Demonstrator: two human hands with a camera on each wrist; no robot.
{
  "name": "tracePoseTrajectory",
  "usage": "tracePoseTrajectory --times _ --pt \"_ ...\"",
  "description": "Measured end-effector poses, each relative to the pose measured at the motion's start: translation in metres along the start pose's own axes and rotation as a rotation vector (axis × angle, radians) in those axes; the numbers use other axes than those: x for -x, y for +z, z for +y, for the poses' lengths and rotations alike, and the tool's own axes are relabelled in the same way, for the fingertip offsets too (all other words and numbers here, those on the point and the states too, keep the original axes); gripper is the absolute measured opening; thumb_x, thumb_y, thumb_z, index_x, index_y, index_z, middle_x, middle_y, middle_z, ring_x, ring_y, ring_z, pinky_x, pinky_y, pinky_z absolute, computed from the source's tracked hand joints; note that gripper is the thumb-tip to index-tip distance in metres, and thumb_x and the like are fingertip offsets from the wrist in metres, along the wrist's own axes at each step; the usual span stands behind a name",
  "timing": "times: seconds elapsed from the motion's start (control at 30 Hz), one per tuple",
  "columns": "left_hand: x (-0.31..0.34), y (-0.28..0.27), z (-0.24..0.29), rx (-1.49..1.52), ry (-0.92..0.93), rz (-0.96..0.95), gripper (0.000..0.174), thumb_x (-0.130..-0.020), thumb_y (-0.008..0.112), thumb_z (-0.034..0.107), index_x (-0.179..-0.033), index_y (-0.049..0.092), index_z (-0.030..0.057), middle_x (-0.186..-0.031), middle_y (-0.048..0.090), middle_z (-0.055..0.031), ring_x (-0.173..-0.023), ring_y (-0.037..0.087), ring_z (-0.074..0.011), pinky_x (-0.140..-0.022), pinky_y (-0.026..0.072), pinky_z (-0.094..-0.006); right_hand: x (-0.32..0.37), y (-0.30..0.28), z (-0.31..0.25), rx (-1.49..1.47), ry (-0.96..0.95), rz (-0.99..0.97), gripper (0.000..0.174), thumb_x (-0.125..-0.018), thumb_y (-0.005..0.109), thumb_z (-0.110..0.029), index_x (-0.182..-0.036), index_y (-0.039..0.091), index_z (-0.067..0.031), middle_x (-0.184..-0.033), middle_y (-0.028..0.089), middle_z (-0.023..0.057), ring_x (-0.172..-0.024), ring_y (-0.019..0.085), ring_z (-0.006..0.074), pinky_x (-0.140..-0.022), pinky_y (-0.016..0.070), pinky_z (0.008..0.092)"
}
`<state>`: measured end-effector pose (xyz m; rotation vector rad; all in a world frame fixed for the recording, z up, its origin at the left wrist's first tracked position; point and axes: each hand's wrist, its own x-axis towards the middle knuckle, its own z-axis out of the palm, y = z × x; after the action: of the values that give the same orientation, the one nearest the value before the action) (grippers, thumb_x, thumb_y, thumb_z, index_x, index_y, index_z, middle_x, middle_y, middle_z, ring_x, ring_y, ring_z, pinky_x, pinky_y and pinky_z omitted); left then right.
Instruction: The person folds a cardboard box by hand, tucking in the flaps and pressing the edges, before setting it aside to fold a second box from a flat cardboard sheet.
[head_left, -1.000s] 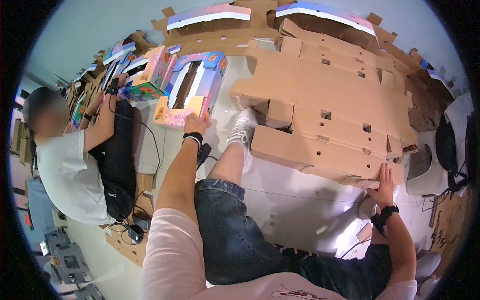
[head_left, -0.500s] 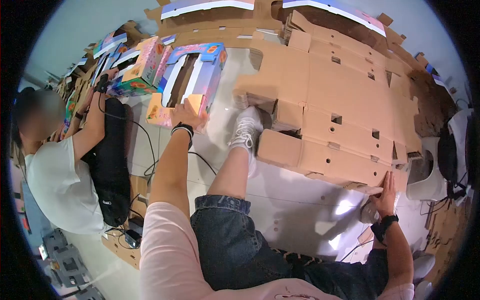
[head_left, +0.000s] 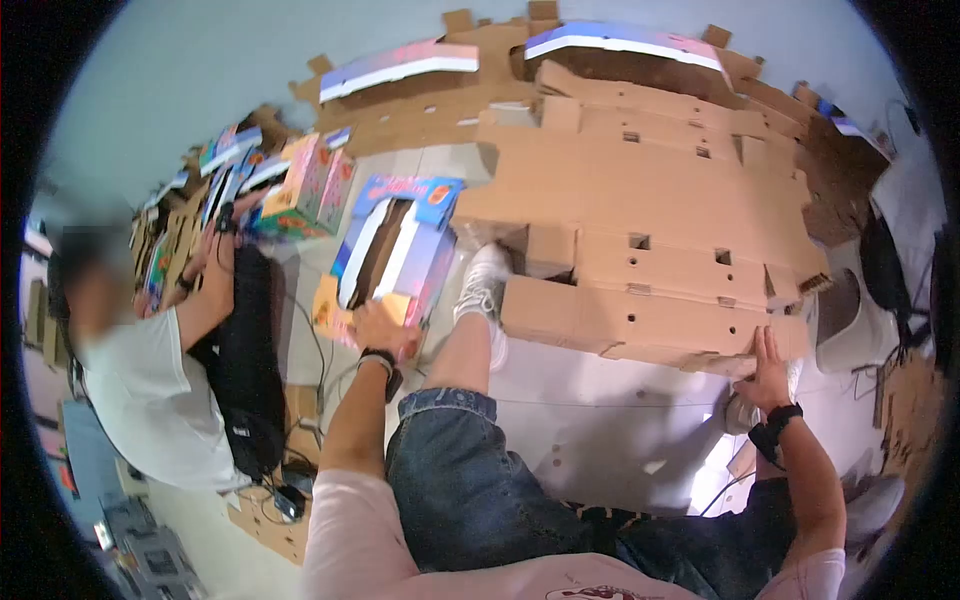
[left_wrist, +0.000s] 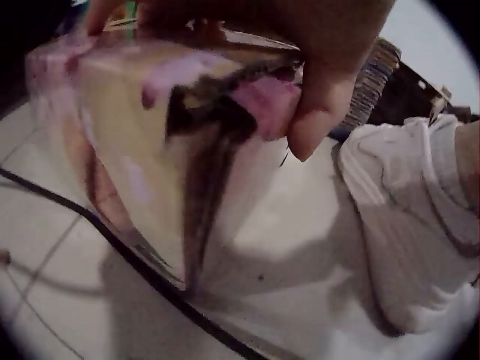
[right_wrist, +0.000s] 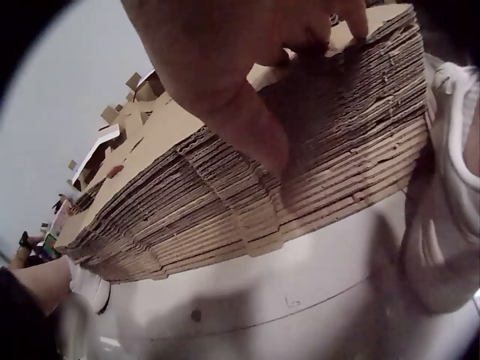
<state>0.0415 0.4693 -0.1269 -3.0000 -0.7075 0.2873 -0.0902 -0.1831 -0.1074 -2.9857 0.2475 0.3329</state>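
Note:
A colourful printed cardboard box, blue, pink and yellow with a long slot in its top, stands left of my left shoe. My left hand grips its near end, fingers over the yellow top edge and thumb down the side in the left wrist view. There the box is blurred. A thick stack of flat brown cardboard sheets lies in front of me. On its near right corner rests my right hand, fingers stretched over the top; the right wrist view shows the thumb against the layered edges.
At the left a person in a white shirt sits handling printed boxes. Black cables run over the floor between us. My white shoe stands between box and stack. A white stool is at the right; more cardboard leans along the back wall.
The printed box has come nearer to me with my left hand holding its near end. The right hand stays at the stack's corner. The head view has shifted slightly.

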Motion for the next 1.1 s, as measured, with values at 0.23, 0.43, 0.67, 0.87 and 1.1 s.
tracePoseTrajectory --times 0.23,0.43,0.67,0.87,1.1 --pt "0.0 -0.048 -0.027 0.528 0.02 0.287 0.073 -0.045 0.084 0.042 -0.097 0.055 -0.0007 -0.088 0.059 -0.0124 -0.086 0.06 -0.0324 -0.077 0.0486 -0.0404 0.022 -0.025 0.019 -0.198 -0.064 -0.19 0.107 -0.059 0.082 -0.017 -0.148 0.024 0.0008 -0.154 0.02 0.0255 -0.142 0.026 0.0376 -0.115 0.0292 0.0372" --pt "0.028 -0.125 -0.001 0.636 0.377 0.529 0.055 -0.049 0.084 0.026 -0.083 0.051 -0.0018 -0.074 0.049 -0.0088 -0.069 0.049 -0.0242 -0.063 0.0407 -0.0375 0.025 -0.035 0.052 -0.227 -0.125 -0.192 0.09 -0.063 0.079 -0.013 -0.142 0.038 0.0009 -0.149 0.035 0.0213 -0.137 0.036 0.0337 -0.112 0.0338 0.0353" --pt "0.053 -0.199 0.116 0.764 0.695 0.739 0.078 -0.053 0.084 0.024 -0.119 0.051 -0.0046 -0.108 0.057 -0.0162 -0.102 0.054 -0.0292 -0.091 0.0418 -0.0365 0.03 -0.047 0.018 -0.394 -0.228 -0.077 0.081 -0.066 0.075 -0.009 -0.14 0.042 -0.006 -0.146 0.04 0.0209 -0.132 0.042 0.0359 -0.107 0.0397 0.0386" --pt "0.051 -0.218 0.234 0.592 0.531 0.464 0.103 -0.057 0.079 0.047 -0.14 0.041 -0.0008 -0.118 0.061 -0.0259 -0.111 0.058 -0.0378 -0.095 0.0445 -0.0413 0.016 -0.048 0.002 -0.353 -0.218 0.024 0.08 -0.069 0.075 -0.012 -0.141 0.041 -0.0072 -0.149 0.034 0.0227 -0.131 0.042 0.0396 -0.106 0.0402 0.0396" --pt "0.012 -0.102 0.32 0.172 0.44 0.027 0.133 -0.053 0.074 0.068 -0.153 0.01 0.0082 -0.145 0.028 -0.0283 -0.142 0.017 -0.0386 -0.108 0.0139 -0.061 -0.036 -0.023 -0.005 -0.399 -0.127 0.322 0.08 -0.073 0.077 -0.022 -0.142 0.04 -0.0067 -0.15 0.031 0.0217 -0.136 0.035 0.0389 -0.11 0.0345 0.0427"
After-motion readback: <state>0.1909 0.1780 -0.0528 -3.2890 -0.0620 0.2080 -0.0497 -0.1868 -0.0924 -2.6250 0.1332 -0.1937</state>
